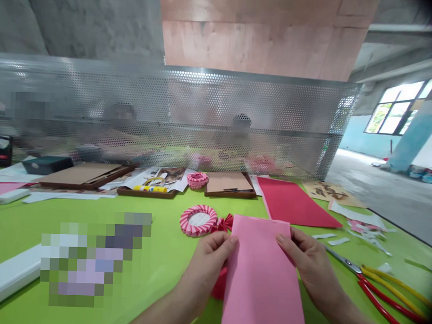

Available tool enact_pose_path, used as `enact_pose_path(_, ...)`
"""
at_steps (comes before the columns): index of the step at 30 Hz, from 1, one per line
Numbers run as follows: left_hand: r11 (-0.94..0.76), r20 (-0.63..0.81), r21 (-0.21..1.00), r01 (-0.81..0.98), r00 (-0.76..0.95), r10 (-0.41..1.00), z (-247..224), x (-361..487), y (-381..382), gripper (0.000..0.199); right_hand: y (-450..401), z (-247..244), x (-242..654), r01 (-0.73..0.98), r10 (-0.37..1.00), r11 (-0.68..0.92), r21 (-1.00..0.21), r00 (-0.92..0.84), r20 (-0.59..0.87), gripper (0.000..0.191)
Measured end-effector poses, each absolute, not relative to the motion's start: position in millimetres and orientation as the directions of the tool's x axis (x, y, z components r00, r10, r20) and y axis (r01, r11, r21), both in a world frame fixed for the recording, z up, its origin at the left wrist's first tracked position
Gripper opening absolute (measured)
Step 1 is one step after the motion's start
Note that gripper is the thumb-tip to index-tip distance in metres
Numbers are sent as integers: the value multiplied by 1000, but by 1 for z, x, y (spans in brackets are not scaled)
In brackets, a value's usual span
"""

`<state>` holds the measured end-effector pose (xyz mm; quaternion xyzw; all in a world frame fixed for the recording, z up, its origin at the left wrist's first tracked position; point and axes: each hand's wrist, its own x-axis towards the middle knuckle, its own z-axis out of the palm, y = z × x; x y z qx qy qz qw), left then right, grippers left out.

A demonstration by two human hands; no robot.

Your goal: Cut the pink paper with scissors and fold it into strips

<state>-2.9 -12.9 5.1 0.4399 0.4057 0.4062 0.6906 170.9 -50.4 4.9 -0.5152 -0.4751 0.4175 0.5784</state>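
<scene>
A folded pink paper sheet [263, 272] is held up at the lower middle. My left hand [214, 256] pinches its left edge, thumb in front. My right hand [306, 259] grips the right edge near the top in the same way. Just behind the sheet, to its left, lie a pink and red striped paper ring [199, 221] and a red paper bow [225, 223]. Part of another red item [219, 285] shows beside my left wrist; the sheet hides the rest. Scissors [356, 269] with red and yellow handles lie open to the right of my right hand.
Red paper [296, 202] and paper scraps [371, 229] are at the right on the green table [156, 254]. Brown trays [231, 194], a small woven ring [197, 180] and a dark box [47, 165] line the back, before a perforated metal screen [203, 119]. A white bar [15, 273] lies left.
</scene>
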Motion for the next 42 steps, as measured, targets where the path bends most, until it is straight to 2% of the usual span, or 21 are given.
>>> enact_pose_path(8, 243, -152, 947, -211, 373, 915, 7, -6, -12, 29, -49, 5, 173, -5, 985, 89, -996, 151, 87, 28)
enact_pose_path(10, 229, -136, 951, -206, 387, 912, 8, -7, -12, 28, -49, 11, 179, 56, 980, 112, -992, 156, 120, 28)
enact_pose_path(12, 245, -149, 954, -175, 432, 889, 8, -7, -14, 26, -50, 22, 184, 206, 960, 166, -964, 190, 206, 29)
enact_pose_path(14, 270, -172, 955, -120, 518, 838, 8, -7, -17, 24, -52, 36, 186, 420, 934, 224, -879, 165, 316, 32)
enact_pose_path(17, 244, -172, 969, -35, 613, 771, 9, -6, -22, 22, -56, 54, 175, 657, 914, 355, -665, -94, 395, 28)
enact_pose_path(20, 143, -146, 988, 60, 665, 733, 11, -6, -27, 25, -58, 62, 160, 758, 892, 446, -477, -334, 304, 9)
enact_pose_path(22, 72, -126, 992, 106, 708, 695, 12, -6, -28, 26, -57, 61, 155, 778, 882, 471, -416, -419, 215, 14)
enact_pose_path(24, 18, -101, 993, 119, 747, 658, 12, -8, -29, 24, -55, 60, 156, 738, 855, 508, -445, -493, 157, 20)
enact_pose_path(28, -11, -126, 987, 161, 812, 570, 10, -11, -29, 17, -50, 59, 165, 632, 774, 520, -575, -634, 4, 14)
enact_pose_path(31, -15, -166, 979, 205, 830, 532, 8, -12, -28, 17, -46, 59, 169, 633, 732, 501, -590, -674, -102, 13)
enact_pose_path(38, 19, -84, 996, 88, 825, 559, 3, -10, -26, 17, -50, 62, 168, 652, 776, 476, -590, -627, -67, 10)
enact_pose_path(42, 74, -121, 993, 96, 779, 615, 7, -10, -28, 22, -47, 67, 181, 678, 812, 438, -591, -580, -62, 14)
